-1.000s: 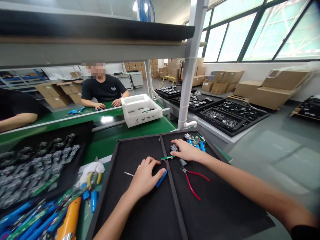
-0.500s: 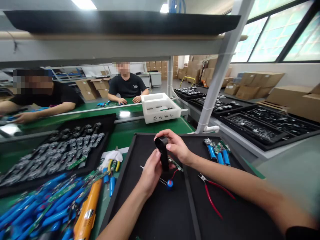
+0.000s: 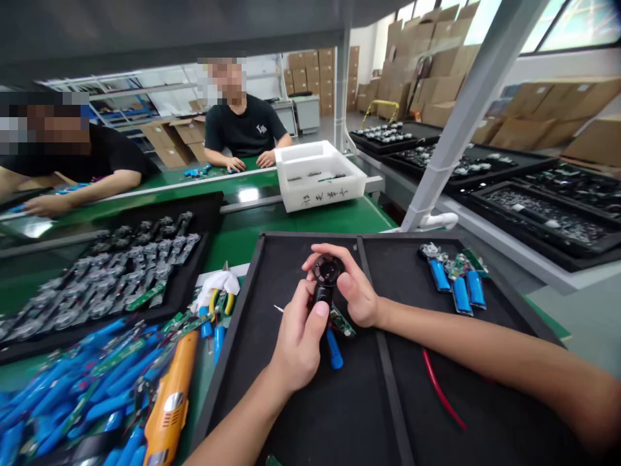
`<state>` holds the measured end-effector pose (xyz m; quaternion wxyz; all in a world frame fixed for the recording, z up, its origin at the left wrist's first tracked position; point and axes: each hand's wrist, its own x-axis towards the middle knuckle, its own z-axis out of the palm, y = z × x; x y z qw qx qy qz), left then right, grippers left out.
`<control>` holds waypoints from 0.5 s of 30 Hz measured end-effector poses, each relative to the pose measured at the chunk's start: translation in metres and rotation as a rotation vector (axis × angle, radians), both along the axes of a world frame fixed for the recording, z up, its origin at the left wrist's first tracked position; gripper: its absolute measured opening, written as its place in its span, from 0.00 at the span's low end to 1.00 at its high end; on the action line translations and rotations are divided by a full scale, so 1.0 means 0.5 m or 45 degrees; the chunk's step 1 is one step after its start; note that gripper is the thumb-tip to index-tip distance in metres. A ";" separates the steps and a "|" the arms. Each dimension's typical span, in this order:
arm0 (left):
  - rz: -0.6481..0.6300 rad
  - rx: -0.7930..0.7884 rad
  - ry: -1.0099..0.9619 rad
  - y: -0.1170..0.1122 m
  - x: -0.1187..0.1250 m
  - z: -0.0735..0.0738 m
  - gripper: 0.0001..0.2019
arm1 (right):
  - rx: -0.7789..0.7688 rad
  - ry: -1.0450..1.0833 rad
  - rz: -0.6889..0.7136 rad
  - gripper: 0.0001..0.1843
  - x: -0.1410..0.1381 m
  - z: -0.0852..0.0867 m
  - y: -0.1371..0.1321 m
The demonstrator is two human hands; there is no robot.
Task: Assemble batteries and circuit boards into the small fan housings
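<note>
Black fan (image 3: 328, 272) between the fingers (image 3: 316, 322)

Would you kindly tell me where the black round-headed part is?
The black round-headed part is just below the head view's centre, held in the left hand beside the right hand.

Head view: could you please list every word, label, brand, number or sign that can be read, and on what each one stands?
No text can be read with certainty.
White box: a row of dark characters on its front, too unclear to read.
Black shirt nearest the white box: white lettering, too blurred to read.
Held black part: no readable text.
</note>
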<state>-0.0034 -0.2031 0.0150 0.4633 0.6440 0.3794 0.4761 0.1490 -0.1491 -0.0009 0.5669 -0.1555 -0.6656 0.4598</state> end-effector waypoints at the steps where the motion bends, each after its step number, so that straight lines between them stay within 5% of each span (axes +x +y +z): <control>1: -0.033 0.001 -0.009 -0.002 -0.001 -0.001 0.11 | 0.007 0.012 0.014 0.30 0.000 -0.004 0.001; 15: -0.146 0.049 -0.170 -0.024 0.007 0.014 0.15 | 0.022 0.005 0.140 0.33 -0.003 0.011 -0.014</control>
